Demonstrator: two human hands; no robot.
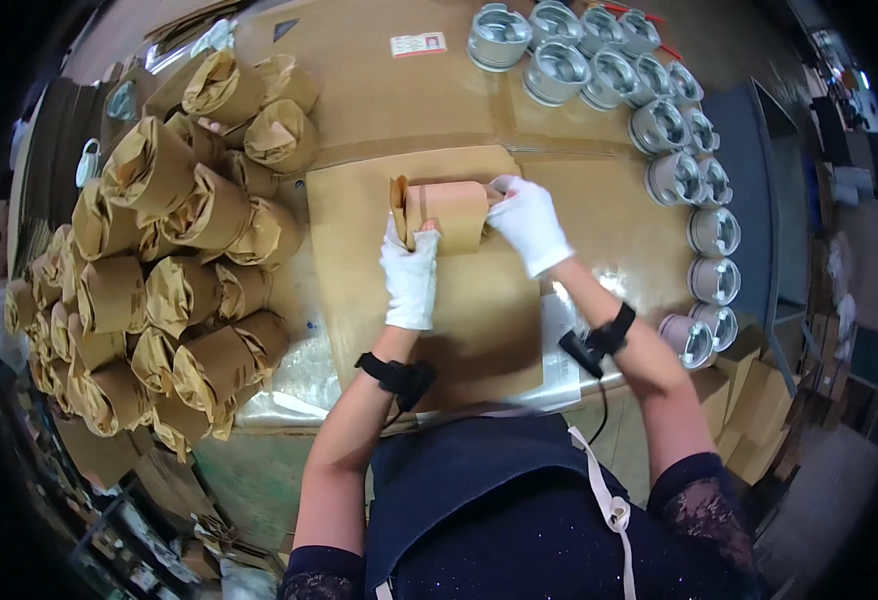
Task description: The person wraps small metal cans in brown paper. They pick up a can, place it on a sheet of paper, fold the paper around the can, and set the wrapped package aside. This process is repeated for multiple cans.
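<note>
A brown paper-wrapped cylinder (449, 212) lies on its side on a stack of flat brown paper sheets (354, 230). My left hand (411, 275), in a white fingertip-less glove, grips its near left side with the thumb on the wrapper. At the other end my right hand (529, 222), also gloved in white, pinches the paper together. Folded paper sticks up at the cylinder's left end. What is inside the wrapper is hidden, though bare metal pistons (557, 72) of similar size stand at the far right.
A large heap of paper-wrapped cylinders (164, 240) fills the left of the table. More silvery pistons (711, 281) run down the right edge. A small card (418, 44) lies at the back on the cardboard-covered tabletop (359, 100). Cardboard boxes (759, 405) stand beyond the right corner.
</note>
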